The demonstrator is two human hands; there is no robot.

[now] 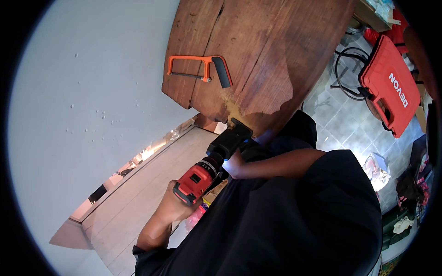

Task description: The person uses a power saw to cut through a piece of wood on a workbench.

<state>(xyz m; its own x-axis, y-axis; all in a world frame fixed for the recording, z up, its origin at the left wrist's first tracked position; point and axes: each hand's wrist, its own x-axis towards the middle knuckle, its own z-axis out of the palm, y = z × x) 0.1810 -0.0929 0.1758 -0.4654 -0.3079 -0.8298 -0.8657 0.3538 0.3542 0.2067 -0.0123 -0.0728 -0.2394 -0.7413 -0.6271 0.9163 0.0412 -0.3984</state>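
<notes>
My left hand (pixel 174 207) is closed around the handle of a red and black cordless drill (pixel 189 184). On the drill's front sits a black saw attachment (pixel 226 143), its flat shoe at the near edge of a brown wooden tabletop (pixel 248 55). My right hand (pixel 234 164) grips the attachment from its right side; most of its fingers are hidden. Pale sawdust (pixel 232 108) lies on the wood just beyond the shoe. A small orange hacksaw (pixel 206 62) with a black handle rests farther up the tabletop. I cannot make out a blade at the attachment.
A pale wall (pixel 101 92) rises along the left of the tabletop. To the right, a red plastic tool case (pixel 390 85) stands above the tiled floor (pixel 350 119), near a stool with black metal legs (pixel 338 69). A white crumpled bag (pixel 376 172) lies on the floor.
</notes>
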